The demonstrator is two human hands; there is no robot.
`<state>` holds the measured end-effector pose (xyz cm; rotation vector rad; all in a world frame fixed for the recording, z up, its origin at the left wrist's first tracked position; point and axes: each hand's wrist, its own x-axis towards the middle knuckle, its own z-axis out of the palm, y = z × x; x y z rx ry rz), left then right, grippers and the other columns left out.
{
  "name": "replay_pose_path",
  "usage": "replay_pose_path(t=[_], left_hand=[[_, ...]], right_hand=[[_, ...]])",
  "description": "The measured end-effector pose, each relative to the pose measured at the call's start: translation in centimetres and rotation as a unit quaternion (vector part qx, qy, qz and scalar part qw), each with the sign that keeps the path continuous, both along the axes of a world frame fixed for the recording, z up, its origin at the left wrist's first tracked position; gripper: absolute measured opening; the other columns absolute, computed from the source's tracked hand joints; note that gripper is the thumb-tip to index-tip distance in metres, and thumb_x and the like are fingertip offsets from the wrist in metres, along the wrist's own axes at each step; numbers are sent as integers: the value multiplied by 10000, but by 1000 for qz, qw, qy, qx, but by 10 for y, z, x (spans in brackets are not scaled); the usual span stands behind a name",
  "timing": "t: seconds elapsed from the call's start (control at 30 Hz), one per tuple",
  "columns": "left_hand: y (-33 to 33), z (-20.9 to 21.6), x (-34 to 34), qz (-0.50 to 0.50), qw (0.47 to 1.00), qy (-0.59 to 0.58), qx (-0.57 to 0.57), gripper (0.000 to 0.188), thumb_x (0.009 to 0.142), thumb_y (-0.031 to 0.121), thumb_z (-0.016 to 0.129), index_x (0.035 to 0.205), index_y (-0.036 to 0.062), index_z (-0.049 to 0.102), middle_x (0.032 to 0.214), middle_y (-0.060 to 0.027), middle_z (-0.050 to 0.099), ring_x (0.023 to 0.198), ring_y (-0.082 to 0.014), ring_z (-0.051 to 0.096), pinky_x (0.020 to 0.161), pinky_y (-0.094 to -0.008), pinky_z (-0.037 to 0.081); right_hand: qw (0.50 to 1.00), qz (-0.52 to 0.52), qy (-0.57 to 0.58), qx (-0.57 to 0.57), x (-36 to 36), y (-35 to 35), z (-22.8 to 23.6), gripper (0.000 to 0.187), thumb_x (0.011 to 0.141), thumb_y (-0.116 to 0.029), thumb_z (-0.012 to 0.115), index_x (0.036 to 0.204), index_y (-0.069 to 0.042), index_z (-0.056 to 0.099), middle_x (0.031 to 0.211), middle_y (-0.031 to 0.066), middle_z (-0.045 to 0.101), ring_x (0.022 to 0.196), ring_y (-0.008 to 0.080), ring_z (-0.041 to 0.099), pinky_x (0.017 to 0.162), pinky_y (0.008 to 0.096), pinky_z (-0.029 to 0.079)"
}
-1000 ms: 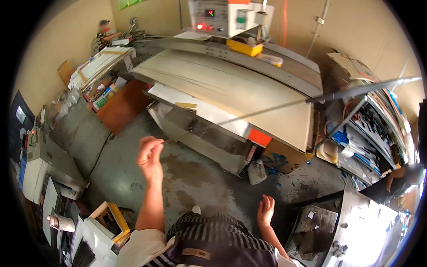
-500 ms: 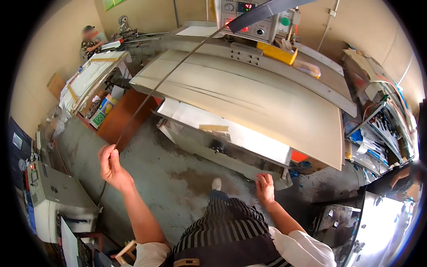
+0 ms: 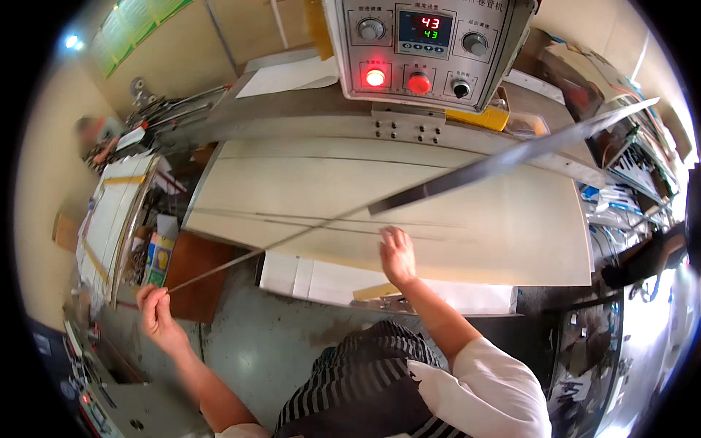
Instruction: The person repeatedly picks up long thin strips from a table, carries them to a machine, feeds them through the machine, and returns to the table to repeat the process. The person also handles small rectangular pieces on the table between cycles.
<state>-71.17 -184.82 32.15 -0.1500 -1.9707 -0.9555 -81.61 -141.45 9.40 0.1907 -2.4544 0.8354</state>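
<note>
My left hand (image 3: pixel 161 321), held out at the left beyond the front edge of the worktable, pinches the near end of a long thin rod (image 3: pixel 274 244). The rod slants up to the right over the tabletop. Along its far part is a dark grey strip of sheet (image 3: pixel 467 171), paler and blurred toward its far tip. Over the front edge of the table is my right hand (image 3: pixel 398 255), below the strip and apart from it. Its fingers are loosely bent and slightly apart, somewhat blurred, with nothing visible in them.
Beneath the strip lies a wide cream tabletop (image 3: pixel 307 175) with thin rods (image 3: pixel 314 160) on it. A control box (image 3: pixel 438 55) with knobs and lit buttons stands behind. A white-topped table (image 3: pixel 117 219) and a person (image 3: pixel 102 142) are at the left, a cluttered shelf (image 3: pixel 635 175) at the right.
The view has moved closer to the table and control box. The rod and strip have swung lower, flatter over the tabletop. My right hand has risen from beside the table to over its front edge.
</note>
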Motion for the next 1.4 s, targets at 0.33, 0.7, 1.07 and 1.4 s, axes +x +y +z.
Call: replay_pose_path(t=[0.33, 0.7, 1.07, 1.4], left_hand=[[-52, -38, -204, -176, 966, -170, -87, 74, 859, -43, 652, 915, -1, 677, 963, -52, 564, 890, -168, 549, 775, -260, 441], [-40, -181, -399, -317, 903, -287, -44, 44, 877, -6, 649, 889, -1, 692, 873, -33, 590, 818, -148, 570, 740, -268, 457], [-35, -231, -557, -330, 875, -330, -130, 98, 877, 23, 660, 957, 9, 715, 918, -63, 664, 855, -172, 619, 775, -292, 480], [-55, -247, -607, -211, 850, -457, -158, 140, 882, 133, 692, 992, 71, 753, 916, -47, 743, 852, -128, 659, 809, -273, 502]], right_hand=[[980, -143, -102, 92, -94, -75, -42, 373, 948, -291, 539, 1178, -6, 604, 1303, 153, 536, 1317, 321, 427, 1159, 438, 295], [978, -151, -83, 118, -90, -77, -11, 288, 852, -162, 610, 1107, -31, 627, 1259, 108, 563, 1257, 296, 484, 1081, 425, 390], [972, -171, -90, 135, -94, -79, -8, 294, 835, -121, 607, 1117, -47, 649, 1269, 113, 583, 1235, 318, 514, 1043, 442, 428], [971, -156, -121, 136, -101, -82, -1, 302, 853, -84, 596, 1147, -29, 635, 1289, 119, 575, 1232, 329, 515, 1025, 457, 439]])
